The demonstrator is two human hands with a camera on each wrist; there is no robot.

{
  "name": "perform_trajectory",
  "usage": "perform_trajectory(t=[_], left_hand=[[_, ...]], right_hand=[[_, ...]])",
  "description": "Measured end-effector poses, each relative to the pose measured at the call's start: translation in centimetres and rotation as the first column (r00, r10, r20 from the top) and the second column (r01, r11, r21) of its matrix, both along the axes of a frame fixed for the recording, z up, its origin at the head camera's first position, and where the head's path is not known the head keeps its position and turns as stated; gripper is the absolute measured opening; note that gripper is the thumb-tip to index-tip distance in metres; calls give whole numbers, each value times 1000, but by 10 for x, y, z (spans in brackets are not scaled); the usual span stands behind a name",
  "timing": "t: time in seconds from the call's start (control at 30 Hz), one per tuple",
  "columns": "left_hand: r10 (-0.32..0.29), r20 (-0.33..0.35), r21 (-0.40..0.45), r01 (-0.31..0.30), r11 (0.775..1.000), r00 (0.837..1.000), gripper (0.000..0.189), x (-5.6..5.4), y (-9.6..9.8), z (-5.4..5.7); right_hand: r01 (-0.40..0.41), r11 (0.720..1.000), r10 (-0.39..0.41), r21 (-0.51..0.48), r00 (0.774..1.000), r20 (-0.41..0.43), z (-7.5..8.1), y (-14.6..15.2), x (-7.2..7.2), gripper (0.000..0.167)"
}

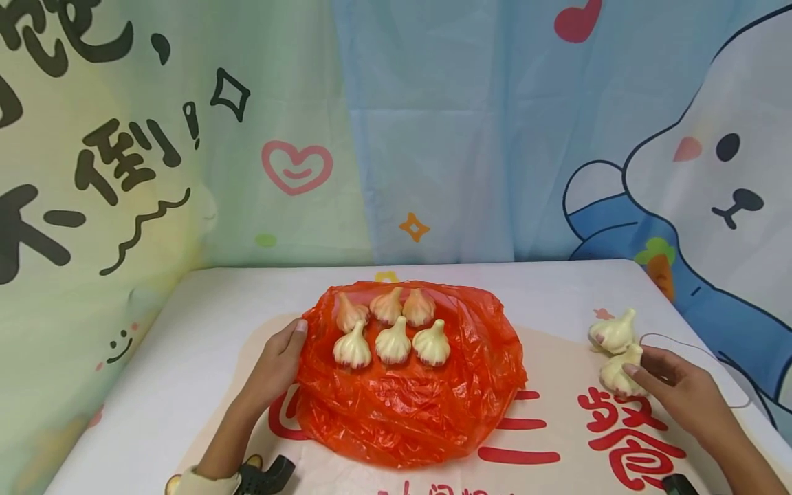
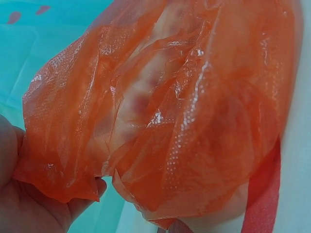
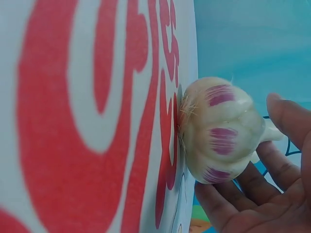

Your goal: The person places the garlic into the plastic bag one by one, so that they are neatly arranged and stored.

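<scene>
A crinkled red plastic bag (image 1: 402, 412) lies on the table. In the head view, garlic bulbs sit on it in two rows of three: pale front bulbs (image 1: 392, 344) and redder back bulbs (image 1: 386, 306). My left hand (image 1: 281, 357) pinches the bag's left edge; in the left wrist view, plastic covers part of the fingers (image 2: 29, 206). At the right, my right hand (image 1: 680, 388) is around a garlic bulb (image 3: 221, 131) standing on the table. The right wrist view shows its fingers touching the bulb, thumb slightly apart. Another garlic bulb (image 1: 612, 333) sits just behind.
The white table (image 1: 247, 289) has a beige print with red characters (image 1: 631, 433). A thin cord (image 1: 680, 340) runs along its right side. Behind hangs a printed curtain (image 1: 433, 137) with a cartoon animal.
</scene>
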State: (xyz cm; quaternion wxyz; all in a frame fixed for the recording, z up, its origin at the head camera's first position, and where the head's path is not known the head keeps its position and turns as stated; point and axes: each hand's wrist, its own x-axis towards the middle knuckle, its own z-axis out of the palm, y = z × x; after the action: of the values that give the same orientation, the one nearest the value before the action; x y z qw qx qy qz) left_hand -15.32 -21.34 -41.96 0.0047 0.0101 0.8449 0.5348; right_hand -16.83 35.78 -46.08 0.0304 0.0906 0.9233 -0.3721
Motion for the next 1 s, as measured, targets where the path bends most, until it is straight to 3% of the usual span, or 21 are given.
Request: perform_trajectory(t=[0.27,0.5,0.87,1.0], left_hand=[[-16,-5,36,16,999,1000,51,2,0,1],[-17,-11,19,17,1000,1000,52,0,0,-1],[-5,-6,18,5,1000,1000,54,0,0,-1],[-6,-2,16,6,1000,1000,55,0,0,-2]], right_hand=[[-14,1000,14,6,1000,-9,0,-1,-4,82],[-23,1000,23,-12,1000,1,2,-1,-4,75],[-63,998,63,-28,998,8,23,-22,2,73],[-93,995,90,-46,994,-58,30,-36,3,68]])
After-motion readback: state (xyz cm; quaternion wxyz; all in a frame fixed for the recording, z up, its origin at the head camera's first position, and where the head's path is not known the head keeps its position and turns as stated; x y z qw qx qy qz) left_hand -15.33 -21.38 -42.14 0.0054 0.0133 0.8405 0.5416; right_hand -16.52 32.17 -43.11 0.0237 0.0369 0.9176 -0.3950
